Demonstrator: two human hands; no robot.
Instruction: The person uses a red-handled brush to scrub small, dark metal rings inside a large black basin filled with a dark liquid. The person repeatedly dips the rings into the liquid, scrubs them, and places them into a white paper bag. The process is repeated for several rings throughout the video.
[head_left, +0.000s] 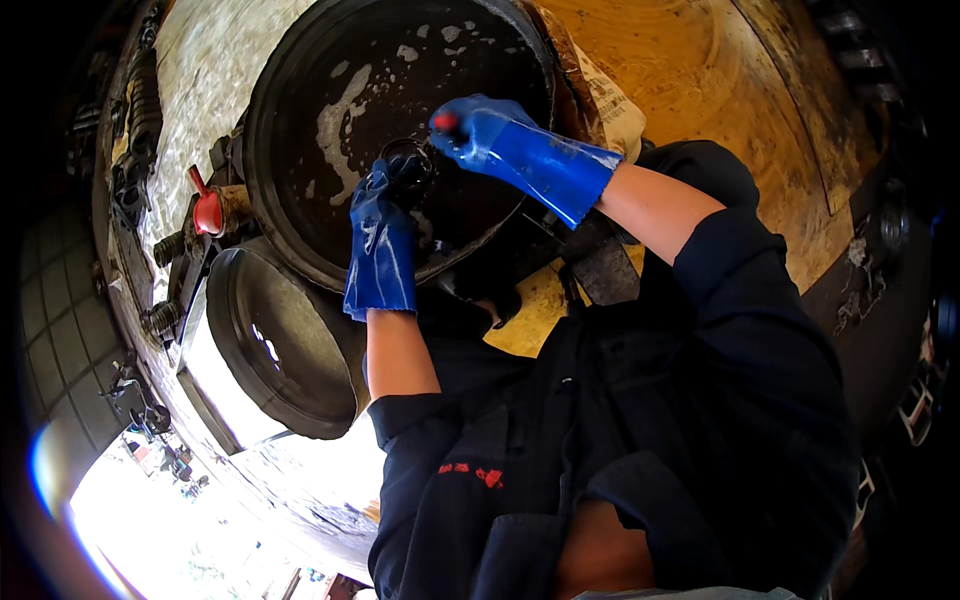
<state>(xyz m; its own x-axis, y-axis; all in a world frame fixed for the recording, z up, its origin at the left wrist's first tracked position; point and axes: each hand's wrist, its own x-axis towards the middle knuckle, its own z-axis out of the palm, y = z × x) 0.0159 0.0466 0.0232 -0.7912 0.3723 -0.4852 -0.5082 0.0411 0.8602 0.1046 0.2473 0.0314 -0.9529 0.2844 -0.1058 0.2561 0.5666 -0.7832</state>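
- Here, a large black round basin (330, 70) is seen tilted at the upper middle of the view, with patches of white foam on its wet inner face.
- A small dark ring-shaped part (408, 160) is held over the basin's inner face, near its middle.
- The left hand (382, 245), in a blue rubber glove, is raised from below; its fingers (385, 180) are curled around the lower left edge of the ring-shaped part, gripping it.
- The right hand (490, 135), also gloved in blue, is brought in from the right; its fingers (455, 130) are pressed together just right of the part, pinching a small red object (445, 122) whose kind cannot be told.
- The part thus lies between the two sets of fingers, touching the left ones and just beside the right ones.
- A second dark round drum (275, 345) is seen below and left of the basin.
- A red-handled tool (205, 205) lies on the cluttered bench (200, 70) to the left of the basin.
- Dark blue sleeves are rolled up above both forearms.
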